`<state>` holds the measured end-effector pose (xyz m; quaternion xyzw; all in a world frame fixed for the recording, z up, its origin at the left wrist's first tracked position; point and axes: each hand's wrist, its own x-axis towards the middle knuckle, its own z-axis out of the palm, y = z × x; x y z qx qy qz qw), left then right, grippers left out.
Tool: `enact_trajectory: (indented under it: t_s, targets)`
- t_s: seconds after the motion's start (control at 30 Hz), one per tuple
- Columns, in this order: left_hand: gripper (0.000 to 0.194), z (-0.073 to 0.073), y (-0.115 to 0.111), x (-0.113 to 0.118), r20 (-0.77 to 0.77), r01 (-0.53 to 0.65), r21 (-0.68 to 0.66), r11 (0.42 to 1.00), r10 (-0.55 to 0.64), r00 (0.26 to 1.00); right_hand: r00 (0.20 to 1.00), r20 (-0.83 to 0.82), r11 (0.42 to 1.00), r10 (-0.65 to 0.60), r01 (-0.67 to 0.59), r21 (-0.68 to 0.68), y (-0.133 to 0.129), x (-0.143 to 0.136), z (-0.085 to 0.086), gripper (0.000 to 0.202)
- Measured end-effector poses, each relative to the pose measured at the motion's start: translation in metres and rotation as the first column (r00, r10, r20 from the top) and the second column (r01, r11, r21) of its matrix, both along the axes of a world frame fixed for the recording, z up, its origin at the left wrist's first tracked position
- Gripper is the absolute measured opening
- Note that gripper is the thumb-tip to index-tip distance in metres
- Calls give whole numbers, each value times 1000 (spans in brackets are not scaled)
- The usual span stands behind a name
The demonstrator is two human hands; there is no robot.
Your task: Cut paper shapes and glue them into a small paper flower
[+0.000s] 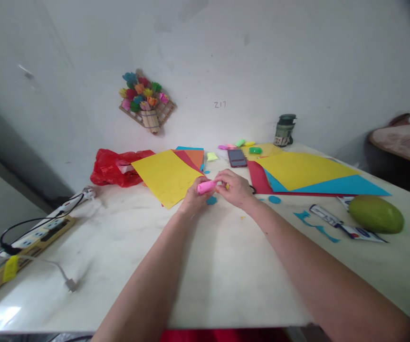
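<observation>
Pink marker (205, 187) lies in the left hand (193, 194), fingers curled round it, long axis crosswise toward the right hand (235, 187), pinching its end.

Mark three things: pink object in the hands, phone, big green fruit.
Pink object (205, 187): head view, middle of its body.
Phone (236, 157): head view, on its screen.
Green fruit (375, 214): head view, middle of its skin.

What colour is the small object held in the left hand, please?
The small object is bright pink, as the head view shows.
</observation>
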<state>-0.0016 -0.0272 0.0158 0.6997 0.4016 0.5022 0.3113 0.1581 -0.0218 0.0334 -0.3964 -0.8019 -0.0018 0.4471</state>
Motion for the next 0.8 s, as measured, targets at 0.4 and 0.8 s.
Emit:
enact_trajectory:
  t_s: [0.4,0.8]
  targets:
    - [41,-9,3,-3,-1,-34,14,999,35,999,999,-16,999,41,-41,-11,1,-6,-4,27]
    - [35,-8,0,-4,-85,-44,2,999,44,995,999,-19,999,40,-41,-32,5,-2,-3,20]
